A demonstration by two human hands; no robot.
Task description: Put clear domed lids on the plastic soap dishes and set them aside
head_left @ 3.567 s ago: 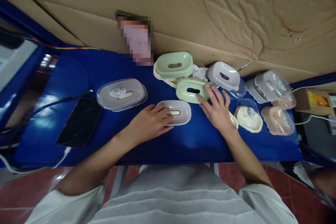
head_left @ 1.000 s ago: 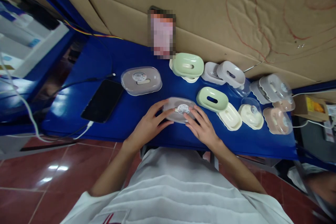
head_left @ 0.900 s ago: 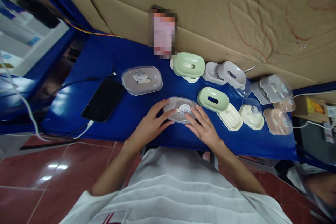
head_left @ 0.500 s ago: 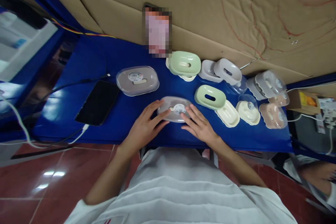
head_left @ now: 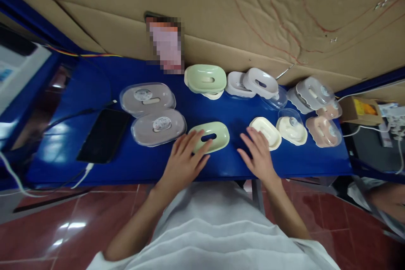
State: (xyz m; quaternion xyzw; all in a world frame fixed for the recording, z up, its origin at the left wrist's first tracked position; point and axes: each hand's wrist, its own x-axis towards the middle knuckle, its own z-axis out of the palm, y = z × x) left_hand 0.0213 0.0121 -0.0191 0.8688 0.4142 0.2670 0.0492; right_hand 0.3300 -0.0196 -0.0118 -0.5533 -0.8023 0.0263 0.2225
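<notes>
Near the front edge of a blue table [head_left: 230, 171], a shallow green tray [head_left: 220, 135] with a slotted base lies before me, partly under my left hand [head_left: 183, 162]. That hand's fingers are spread over the tray's left end, the thumb by the near rim; I cannot tell how hard they press. My right hand [head_left: 259, 156] holds nothing I can see, fingers apart, tips over the left edge of a cream tray [head_left: 272, 137]; whether they touch it, I cannot tell. Just beside my left fingers sits a pale grey box [head_left: 167, 133] with a clear, stickered lid, and a second lidded box [head_left: 147, 97] lies behind it. I judge the step in hand to be settling the green tray, which has no lid and whose slot shows blue beneath. As I see it, the next move calls for a steadying left hand and a light right-hand grip on the cream tray's rim.
</notes>
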